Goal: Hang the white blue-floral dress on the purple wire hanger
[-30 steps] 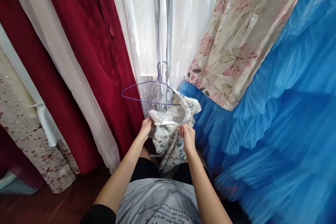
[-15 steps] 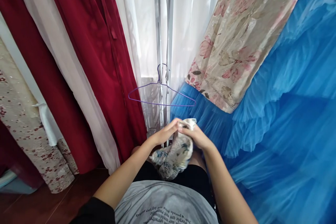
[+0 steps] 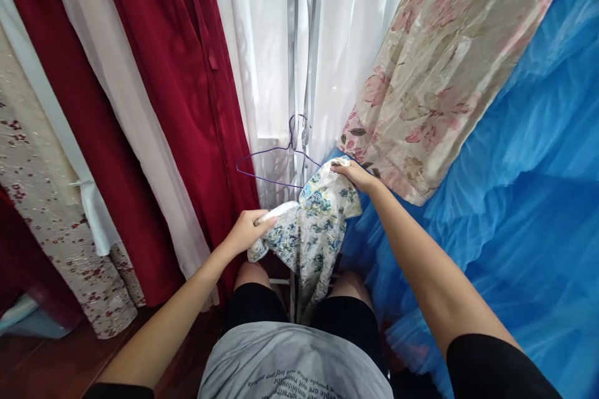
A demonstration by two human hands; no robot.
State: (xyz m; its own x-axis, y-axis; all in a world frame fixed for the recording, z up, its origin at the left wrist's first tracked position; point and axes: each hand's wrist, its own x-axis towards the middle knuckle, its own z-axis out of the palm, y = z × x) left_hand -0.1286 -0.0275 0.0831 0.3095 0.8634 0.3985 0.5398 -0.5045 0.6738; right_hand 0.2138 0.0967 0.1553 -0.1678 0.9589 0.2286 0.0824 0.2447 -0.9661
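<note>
A small white dress-like garment (image 3: 322, 221) with blue and green flowers hangs spread between my hands, above my knees. My left hand (image 3: 253, 229) is closed on its left shoulder edge, thumb on top. Higher up, my right hand (image 3: 354, 174) pinches the other shoulder near the neckline. Behind the cloth, a thin purple hanger (image 3: 262, 151) hangs by its hook on a metal stand; the garment covers its right end. Whether cloth and hanger touch, I cannot tell.
Dark red cloth (image 3: 159, 75) hangs at left, beside beige floral fabric (image 3: 84, 262). White curtains (image 3: 262, 43) and a metal pole (image 3: 291, 31) stand behind. At right hang a pink-flowered beige cloth (image 3: 430, 87) and a ruffled blue tulle skirt (image 3: 528, 230). A grey-blue tub (image 3: 44, 321) sits lower left.
My hands have moved apart, the left one leftward, the right one upward. The bunched garment has opened out between them and now covers the hanger's right side.
</note>
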